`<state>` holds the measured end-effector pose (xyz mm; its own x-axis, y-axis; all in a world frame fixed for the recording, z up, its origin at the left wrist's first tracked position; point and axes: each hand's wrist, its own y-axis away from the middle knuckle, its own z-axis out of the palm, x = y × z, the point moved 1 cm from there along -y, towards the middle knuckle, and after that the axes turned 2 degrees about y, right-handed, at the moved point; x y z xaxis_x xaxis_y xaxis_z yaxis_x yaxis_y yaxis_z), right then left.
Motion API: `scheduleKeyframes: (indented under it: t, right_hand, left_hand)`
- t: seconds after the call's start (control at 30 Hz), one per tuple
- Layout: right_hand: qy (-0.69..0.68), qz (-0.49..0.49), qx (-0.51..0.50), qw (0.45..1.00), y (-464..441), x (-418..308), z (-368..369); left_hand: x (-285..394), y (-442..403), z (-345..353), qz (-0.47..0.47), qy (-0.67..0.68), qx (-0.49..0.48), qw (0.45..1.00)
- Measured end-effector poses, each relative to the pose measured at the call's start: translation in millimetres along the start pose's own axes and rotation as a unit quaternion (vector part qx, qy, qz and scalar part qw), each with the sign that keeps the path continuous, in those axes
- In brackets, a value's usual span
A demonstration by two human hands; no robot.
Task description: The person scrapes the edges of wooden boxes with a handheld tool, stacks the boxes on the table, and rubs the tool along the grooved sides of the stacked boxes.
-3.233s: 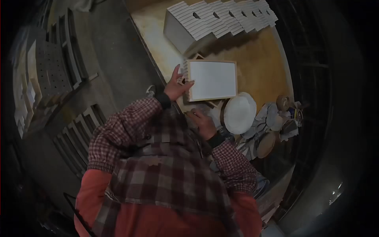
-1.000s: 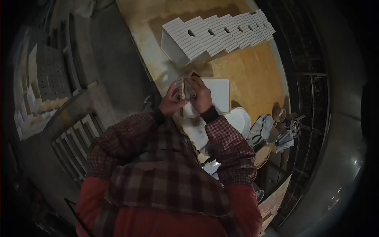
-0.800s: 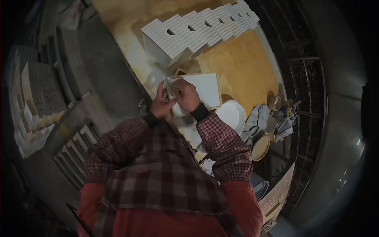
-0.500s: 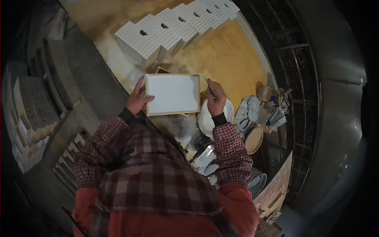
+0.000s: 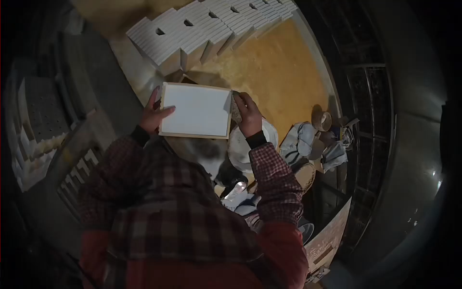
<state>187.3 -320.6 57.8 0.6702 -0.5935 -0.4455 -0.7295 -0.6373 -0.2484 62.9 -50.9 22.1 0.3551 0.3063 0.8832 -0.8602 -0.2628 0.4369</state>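
A flat rectangular panel (image 5: 196,111) with a white face and a thin wooden rim is held up over the table. My left hand (image 5: 155,115) grips its left edge, thumb on the white face and fingers behind. At the panel's right edge, my right hand (image 5: 248,113) is closed with its fingers bent; a small dark item shows between the fingers, too small to name. Below and right of the panel sits a round white-topped tub (image 5: 257,139), partly covered by my right wrist. A dark wooden frame corner (image 5: 186,79) peeks out behind the panel.
A row of stacked white-edged panels (image 5: 192,29) with dark notches stands at the back of the yellowish table (image 5: 279,67). To the right lie grey cloths (image 5: 298,139), a tape roll (image 5: 321,119) and a round basket (image 5: 305,176). Slatted pieces (image 5: 79,178) stand at lower left.
The panel, first lying before me, was turned edge-up between both hands, then laid face-up again. My right hand has moved to its right edge. The view has shifted.
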Motion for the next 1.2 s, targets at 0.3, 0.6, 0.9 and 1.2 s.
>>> scheduleKeyframes:
  t: [0.3, 0.6, 0.9, 1.2]
  right_hand:
    - [-0.05, -0.032, 0.04, 0.997, 1.4, 5.1, -15.2]
    - [-0.015, -0.058, -0.038, 0.997, -2.5, 10.0, -16.1]
    - [-0.254, 0.229, 0.067, 0.937, -17.4, 14.6, 0.3]
    - [-0.241, 0.234, 0.122, 0.934, -19.5, 31.1, 6.8]
  left_hand:
    - [14.0, 3.7, 2.6, -0.045, -0.08, -0.001, 0.996]
    - [11.0, 2.0, -4.8, -0.038, -0.096, -0.005, 0.995]
    - [1.9, -1.2, -10.5, -0.038, -0.096, -0.016, 0.995]
    - [17.7, 4.6, -0.2, -0.061, -0.125, 0.004, 0.99]
